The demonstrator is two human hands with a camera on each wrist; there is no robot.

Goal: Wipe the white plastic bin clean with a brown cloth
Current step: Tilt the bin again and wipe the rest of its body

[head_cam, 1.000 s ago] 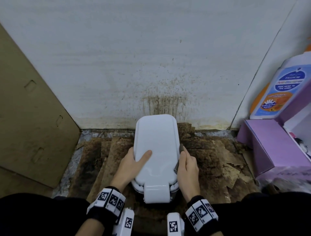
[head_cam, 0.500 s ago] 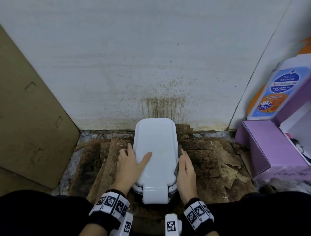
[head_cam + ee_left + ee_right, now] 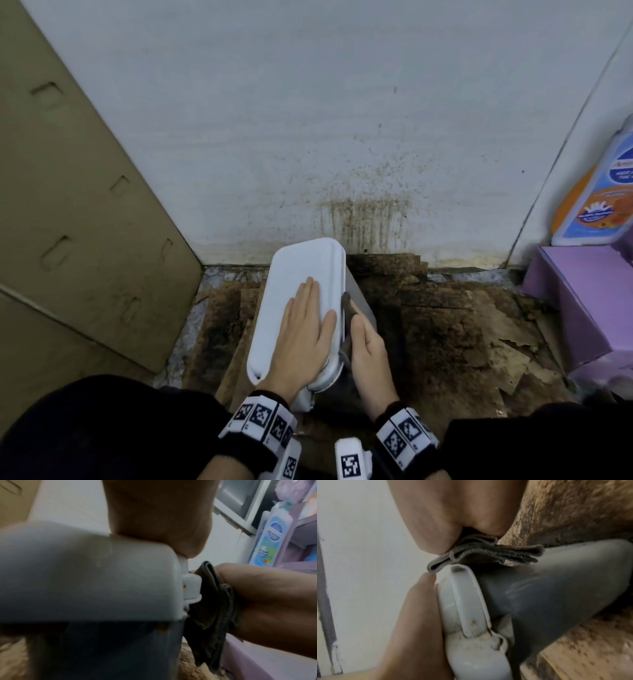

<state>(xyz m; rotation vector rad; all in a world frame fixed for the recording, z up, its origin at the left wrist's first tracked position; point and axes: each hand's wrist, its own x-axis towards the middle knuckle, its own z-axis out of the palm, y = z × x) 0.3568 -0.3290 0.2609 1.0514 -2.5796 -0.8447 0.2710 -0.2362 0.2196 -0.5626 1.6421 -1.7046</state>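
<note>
The white plastic bin (image 3: 301, 270) leans over to the left on the stained floor, its grey body (image 3: 547, 595) showing under the white lid (image 3: 462, 601). My left hand (image 3: 305, 329) lies flat on the lid with straight fingers. My right hand (image 3: 368, 346) holds the folded brown cloth (image 3: 346, 303) against the bin's right side, just below the lid's rim. In the right wrist view the cloth (image 3: 484, 553) is pinched between thumb and fingers. The left wrist view shows the cloth (image 3: 214, 608) squeezed between the right hand (image 3: 274, 608) and the bin (image 3: 85, 574).
A stained white wall (image 3: 359, 205) stands right behind the bin. Cardboard (image 3: 85, 222) leans at the left. A purple box (image 3: 582, 301) and a blue-labelled bottle (image 3: 596, 205) sit at the right. Torn, dirty cardboard sheets (image 3: 462, 325) cover the floor.
The bin has tipped to the left. My left hand has moved from the bin's left edge to lie flat on the lid. The right hand stays on the right side with the cloth.
</note>
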